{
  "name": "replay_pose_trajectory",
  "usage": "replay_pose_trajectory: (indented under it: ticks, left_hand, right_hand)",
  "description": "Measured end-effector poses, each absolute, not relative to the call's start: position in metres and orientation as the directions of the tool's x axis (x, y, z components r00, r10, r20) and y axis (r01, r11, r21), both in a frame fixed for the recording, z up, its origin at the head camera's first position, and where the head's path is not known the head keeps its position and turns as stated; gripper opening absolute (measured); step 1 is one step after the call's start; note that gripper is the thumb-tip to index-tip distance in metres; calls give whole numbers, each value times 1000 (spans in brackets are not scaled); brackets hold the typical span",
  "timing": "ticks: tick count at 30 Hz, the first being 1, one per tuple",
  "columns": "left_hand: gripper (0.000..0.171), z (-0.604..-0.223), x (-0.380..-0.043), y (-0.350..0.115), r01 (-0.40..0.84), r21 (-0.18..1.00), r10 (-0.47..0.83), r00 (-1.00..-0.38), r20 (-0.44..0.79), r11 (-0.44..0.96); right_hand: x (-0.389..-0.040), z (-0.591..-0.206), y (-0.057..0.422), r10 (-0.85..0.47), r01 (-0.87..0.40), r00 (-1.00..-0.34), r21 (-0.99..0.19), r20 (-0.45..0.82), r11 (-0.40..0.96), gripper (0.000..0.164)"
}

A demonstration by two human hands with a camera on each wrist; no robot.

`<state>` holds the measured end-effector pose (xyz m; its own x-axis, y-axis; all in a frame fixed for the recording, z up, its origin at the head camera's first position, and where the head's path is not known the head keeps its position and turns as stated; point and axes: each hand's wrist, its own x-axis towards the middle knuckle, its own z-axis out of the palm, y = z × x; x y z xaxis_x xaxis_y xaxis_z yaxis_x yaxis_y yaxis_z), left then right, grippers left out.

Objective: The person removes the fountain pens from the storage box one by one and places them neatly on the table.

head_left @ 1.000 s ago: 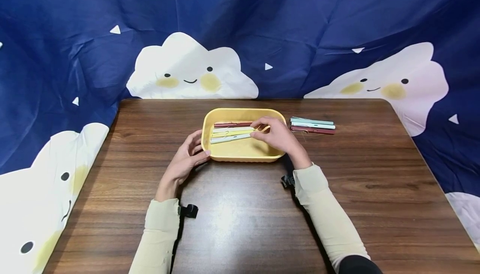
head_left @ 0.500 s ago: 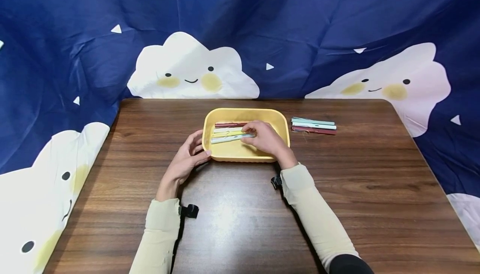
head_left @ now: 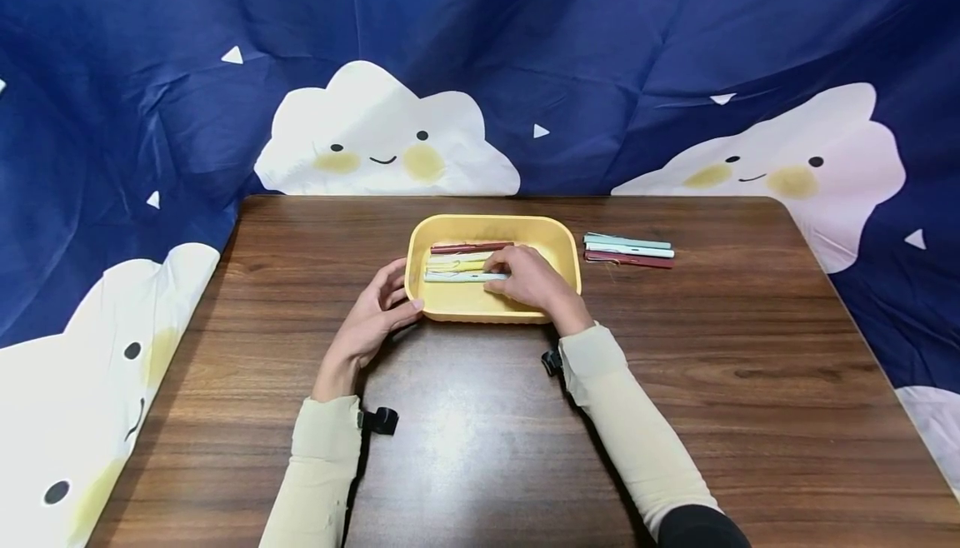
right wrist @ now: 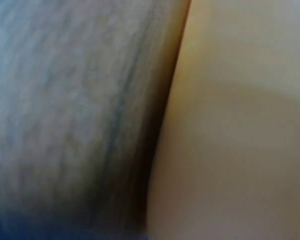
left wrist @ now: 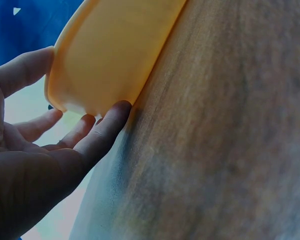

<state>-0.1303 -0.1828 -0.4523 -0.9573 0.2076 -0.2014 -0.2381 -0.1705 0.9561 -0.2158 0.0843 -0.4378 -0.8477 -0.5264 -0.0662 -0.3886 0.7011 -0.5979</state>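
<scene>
A yellow plastic box (head_left: 480, 316) stands on the table, with pens lying side by side in it. They are a dark red pen (head_left: 468, 247), a white pen (head_left: 453, 257), a yellow pen (head_left: 453, 266) and a pale blue pen (head_left: 457, 277) nearest the front. My right hand (head_left: 528, 277) reaches in over the front right, pinching the pale blue pen's right end between thumb and fingers, which also hide the ends of the white and yellow pens. At the box's left end my left hand (head_left: 372, 315) holds the wall. In the left wrist view its fingertips (left wrist: 121, 109) touch the box.
Right of the box, a teal pen (head_left: 630, 241), a light blue pen (head_left: 633, 251) and another dark red pen (head_left: 633, 261) lie together on the wooden table (head_left: 750, 348). A blue cloth (head_left: 585, 48) with clouds hangs behind. The right wrist view is blurred.
My right hand first moved left over the pens. The pale blue pen has turned from a slant to nearly parallel with the others. My left hand stays at the box.
</scene>
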Motion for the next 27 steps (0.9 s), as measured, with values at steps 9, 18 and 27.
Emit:
replay_pose_trajectory:
  ticks: [9,18,27]
  left_hand:
    - [76,-452,-130,-182,-243,954,207,-957,-205,-178]
    - [77,-453,-131,-183,-242,953,209,-957,-203,-183]
    - [78,-451,-130,-182,-244,954,208,-956,-207,-175]
  right_hand:
    - [-214,-438,84,-549,-388,-831,-611,-92,690,19]
    - [-214,-437,85,-559,-380,-822,-626,-109,681,9]
    - [-213,-434,87,-554,-360,-824,-649,-114,670,5]
